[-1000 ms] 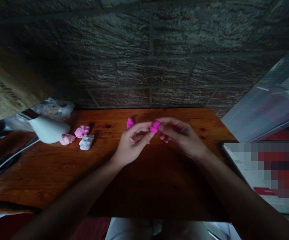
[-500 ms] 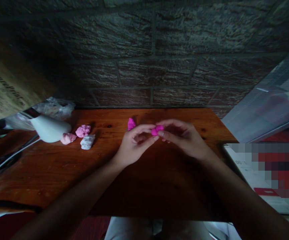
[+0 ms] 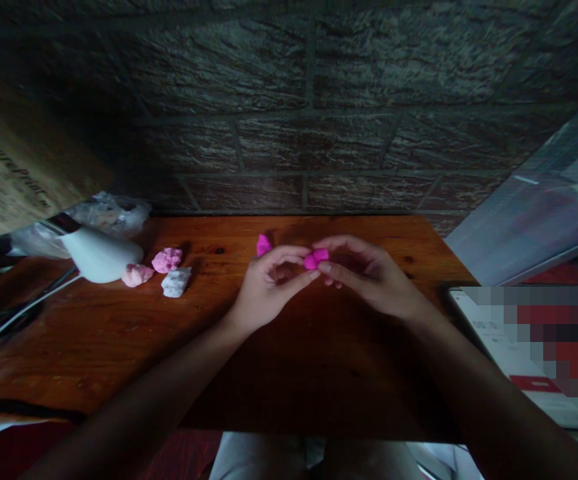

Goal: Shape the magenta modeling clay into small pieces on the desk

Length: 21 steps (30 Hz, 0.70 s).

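Between my fingertips, above the wooden table [image 3: 229, 393], is a small lump of bright magenta modelling clay [image 3: 315, 259] with two rounded parts pressed side by side. My left hand [image 3: 267, 287] pinches its left side with thumb and forefinger. From the right, my right hand [image 3: 369, 272] grips the other part the same way. Behind my left hand, another magenta clay piece [image 3: 263, 244] rests on the table, its lower part hidden. Farther left lie a pink lump [image 3: 167, 259], a paler pink lump [image 3: 137, 275] and a white lump [image 3: 175, 283] of clay.
A white lamp-like object [image 3: 101, 257] with a cable lies at the left, near a crumpled plastic bag [image 3: 109, 212] and a printed brown paper box or bag [image 3: 13, 160]. A stone-block wall [image 3: 269, 147] closes the back. A tablet-like screen [image 3: 499, 347] stands at right, partly pixelated.
The right part of the clay lump has turned slightly between my fingers and shows a flatter edge. Both hands keep their pinch in nearly the same place.
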Available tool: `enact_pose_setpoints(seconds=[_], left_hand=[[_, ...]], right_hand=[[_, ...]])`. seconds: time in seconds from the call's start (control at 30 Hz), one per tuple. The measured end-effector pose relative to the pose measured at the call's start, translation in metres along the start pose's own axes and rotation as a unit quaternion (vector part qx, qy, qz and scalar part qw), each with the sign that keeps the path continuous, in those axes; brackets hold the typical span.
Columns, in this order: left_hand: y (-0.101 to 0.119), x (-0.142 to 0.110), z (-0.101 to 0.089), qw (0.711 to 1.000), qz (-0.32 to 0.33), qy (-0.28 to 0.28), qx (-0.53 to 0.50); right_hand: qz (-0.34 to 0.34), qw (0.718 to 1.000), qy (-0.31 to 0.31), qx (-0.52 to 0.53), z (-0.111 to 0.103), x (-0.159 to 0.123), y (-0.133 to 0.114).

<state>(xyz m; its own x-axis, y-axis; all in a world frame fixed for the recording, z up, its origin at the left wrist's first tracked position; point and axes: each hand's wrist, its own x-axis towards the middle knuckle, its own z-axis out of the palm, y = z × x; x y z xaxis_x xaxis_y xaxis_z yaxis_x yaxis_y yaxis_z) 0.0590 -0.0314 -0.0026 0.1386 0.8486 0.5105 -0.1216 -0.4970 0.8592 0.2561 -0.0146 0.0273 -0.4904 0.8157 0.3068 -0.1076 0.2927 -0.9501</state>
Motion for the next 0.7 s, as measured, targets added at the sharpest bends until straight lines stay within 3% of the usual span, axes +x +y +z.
enact_pose_setpoints(seconds=[0.3, 0.5, 0.7], left_hand=[[-0.0027, -0.0009, -0.0021, 1.0, -0.008, -0.003, 0.017], [-0.0001, 0.0009, -0.003, 1.0, -0.004, -0.014, 0.008], [-0.0004, -0.0005, -0.0022, 0.999, -0.012, 0.012, 0.049]], right_hand=[[0.013, 1.0, -0.018, -0.014, -0.0024, -0.0009, 0.0], [0.002, 0.999, 0.008, -0.031, -0.0026, -0.001, 0.0021], [-0.007, 0.998, 0.039, -0.046, -0.0026, 0.0009, 0.0004]])
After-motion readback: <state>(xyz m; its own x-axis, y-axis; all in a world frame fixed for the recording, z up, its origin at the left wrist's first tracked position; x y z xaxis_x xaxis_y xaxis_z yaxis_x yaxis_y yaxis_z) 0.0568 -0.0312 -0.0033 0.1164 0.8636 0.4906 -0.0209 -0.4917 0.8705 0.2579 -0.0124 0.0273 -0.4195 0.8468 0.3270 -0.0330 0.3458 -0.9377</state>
